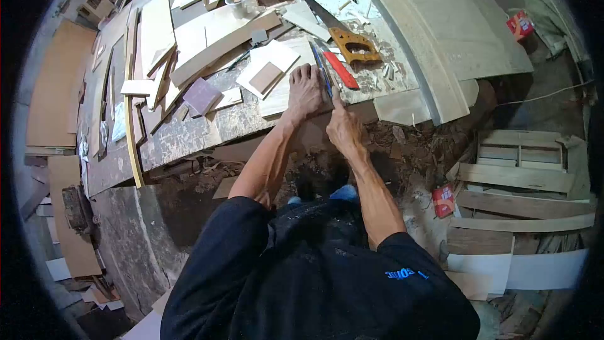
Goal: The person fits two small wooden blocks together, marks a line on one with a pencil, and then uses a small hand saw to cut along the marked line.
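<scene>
At the bench's near edge, my left hand (pixel 305 93) bears down on a pale wooden board (pixel 274 106), its fingers bent and close together. Just right of it is my right hand (pixel 345 127), index finger pointing forward and the other fingers curled in. What those fingers hold is hidden. A thin blue tool (pixel 325 70) lies between the hands, its near end by the right index fingertip. Beside it rests a red-handled tool (pixel 340 70). Beyond lies a handsaw (pixel 354 46) with a wooden handle. A small brown wood block (pixel 265 77) sits on a white board left of my left hand.
Boards and offcuts cover the bench (pixel 189 141), with a purple block (pixel 201 96) and a plastic cup (pixel 237 5) among them. Long panels (pixel 418 56) lie to the right. Wooden pieces (pixel 516 178) and a red packet (pixel 443 201) are on the floor.
</scene>
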A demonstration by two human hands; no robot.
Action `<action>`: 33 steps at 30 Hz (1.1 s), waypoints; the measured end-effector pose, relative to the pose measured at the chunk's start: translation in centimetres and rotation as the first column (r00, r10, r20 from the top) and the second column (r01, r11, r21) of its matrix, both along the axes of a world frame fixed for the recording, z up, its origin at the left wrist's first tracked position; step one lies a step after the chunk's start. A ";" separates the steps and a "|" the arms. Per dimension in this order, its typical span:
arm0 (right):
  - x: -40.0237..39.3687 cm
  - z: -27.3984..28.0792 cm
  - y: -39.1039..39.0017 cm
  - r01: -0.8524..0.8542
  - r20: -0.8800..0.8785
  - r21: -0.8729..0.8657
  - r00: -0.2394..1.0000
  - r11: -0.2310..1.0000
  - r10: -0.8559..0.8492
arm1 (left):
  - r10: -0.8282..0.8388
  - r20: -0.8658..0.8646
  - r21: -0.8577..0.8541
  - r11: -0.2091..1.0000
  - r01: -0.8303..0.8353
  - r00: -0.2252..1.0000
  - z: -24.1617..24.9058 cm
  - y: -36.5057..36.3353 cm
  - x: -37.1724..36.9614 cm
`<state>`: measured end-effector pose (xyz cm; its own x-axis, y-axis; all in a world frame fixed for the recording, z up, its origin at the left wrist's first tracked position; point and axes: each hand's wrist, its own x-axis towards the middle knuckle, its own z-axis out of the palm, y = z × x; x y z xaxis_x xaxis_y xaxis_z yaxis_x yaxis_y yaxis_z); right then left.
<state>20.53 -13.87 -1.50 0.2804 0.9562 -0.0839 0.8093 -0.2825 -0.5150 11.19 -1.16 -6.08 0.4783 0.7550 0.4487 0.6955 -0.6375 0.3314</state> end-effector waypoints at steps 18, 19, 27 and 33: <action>-0.9 0.9 -5.2 0.049 -0.045 -0.115 0.998 0.992 -0.054 | -0.002 -0.026 -0.006 1.000 0.002 1.000 -0.5 0.6 0.0; -0.9 1.3 -4.9 0.041 -0.031 -0.091 0.999 0.995 -0.044 | -0.003 -0.039 0.017 1.000 0.004 0.999 -0.3 0.5 0.0; -0.6 1.3 -2.1 0.010 -0.014 0.030 1.000 0.999 -0.010 | -0.020 -0.003 -0.037 0.999 0.020 1.000 -0.3 0.3 0.0; -0.1 1.3 -2.0 0.021 0.000 -0.027 1.000 0.999 -0.021 | -0.005 0.007 -0.001 1.000 0.006 1.000 -0.9 0.5 0.0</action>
<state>20.48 -15.83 -0.23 0.3000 0.9476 -0.1097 0.8028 -0.3129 -0.5075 11.23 -0.68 -6.96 0.4791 0.7529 0.4511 0.6896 -0.6409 0.3373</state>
